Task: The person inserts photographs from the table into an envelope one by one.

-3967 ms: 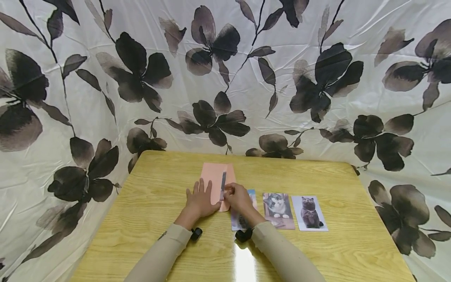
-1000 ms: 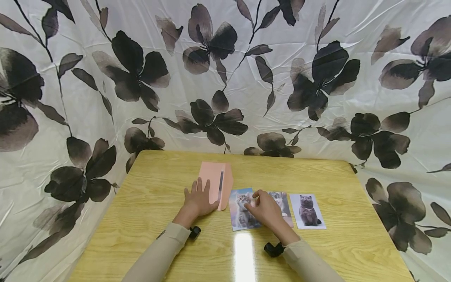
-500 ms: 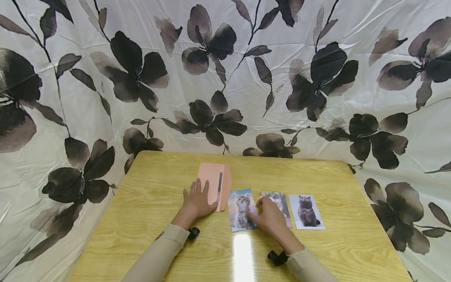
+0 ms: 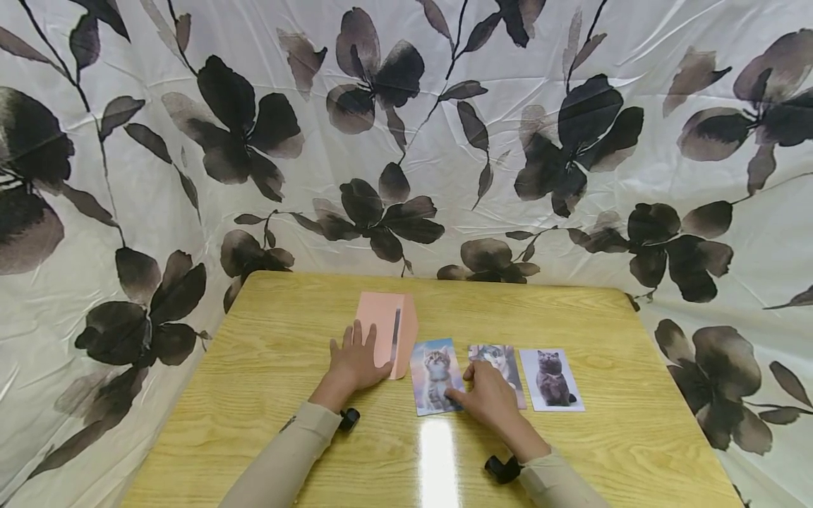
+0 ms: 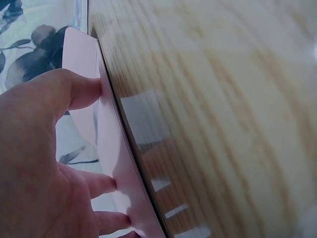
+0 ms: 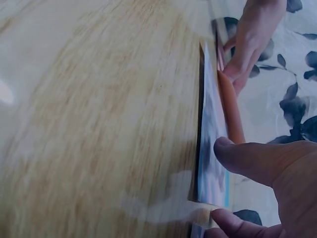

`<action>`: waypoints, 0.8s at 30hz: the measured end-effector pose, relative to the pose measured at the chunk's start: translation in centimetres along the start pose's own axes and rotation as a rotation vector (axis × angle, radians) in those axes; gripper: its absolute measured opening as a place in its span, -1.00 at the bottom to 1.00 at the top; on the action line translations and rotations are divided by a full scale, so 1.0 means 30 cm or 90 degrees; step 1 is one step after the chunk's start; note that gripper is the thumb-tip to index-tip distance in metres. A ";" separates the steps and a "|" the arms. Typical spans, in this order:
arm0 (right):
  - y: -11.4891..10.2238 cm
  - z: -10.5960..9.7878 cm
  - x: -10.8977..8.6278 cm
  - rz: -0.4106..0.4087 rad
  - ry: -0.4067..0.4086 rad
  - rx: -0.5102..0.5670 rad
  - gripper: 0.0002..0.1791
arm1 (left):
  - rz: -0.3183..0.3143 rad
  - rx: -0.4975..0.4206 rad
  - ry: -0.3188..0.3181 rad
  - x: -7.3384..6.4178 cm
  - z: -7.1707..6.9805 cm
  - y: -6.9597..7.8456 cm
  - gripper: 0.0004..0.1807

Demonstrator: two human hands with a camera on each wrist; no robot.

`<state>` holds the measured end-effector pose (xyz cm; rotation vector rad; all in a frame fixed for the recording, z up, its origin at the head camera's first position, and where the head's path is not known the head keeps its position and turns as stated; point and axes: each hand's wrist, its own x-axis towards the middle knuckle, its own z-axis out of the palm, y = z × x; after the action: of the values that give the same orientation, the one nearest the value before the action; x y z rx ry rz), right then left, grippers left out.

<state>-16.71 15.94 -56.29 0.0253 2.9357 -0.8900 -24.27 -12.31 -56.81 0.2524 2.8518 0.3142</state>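
Observation:
A pink envelope (image 4: 379, 307) lies on the table, its flap (image 4: 409, 331) spread to the right and a dark strip (image 4: 396, 331) running along the fold. My left hand (image 4: 354, 365) rests on it, fingers spread; in the left wrist view thumb and fingertips press the envelope (image 5: 111, 134). To its right lies a kitten photo card (image 4: 435, 370). The thumb of my right hand (image 4: 490, 395) touches that card's right side, with the index finger bent apart from it. In the right wrist view the thumb sits on the card's face (image 6: 210, 148).
Under my right hand a grey-and-white cat card (image 4: 498, 356) is partly covered. Further right lies a dark cat card (image 4: 551, 381). The wooden table (image 4: 286, 317) meets a flower-print cloth (image 4: 394, 106) at its back and sides.
My right hand has left the envelope, whose flap now lies spread out. It went right over the cards, and its thumb has come to the kitten card's right side. My left hand stays put.

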 end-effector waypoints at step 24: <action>0.001 0.018 0.002 0.003 0.016 -0.015 -0.53 | 0.001 0.011 0.002 -0.007 -0.006 0.005 0.06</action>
<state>-16.73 15.68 -56.75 0.0427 2.9680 -0.8595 -24.10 -12.25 -56.55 0.2585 2.8589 0.2907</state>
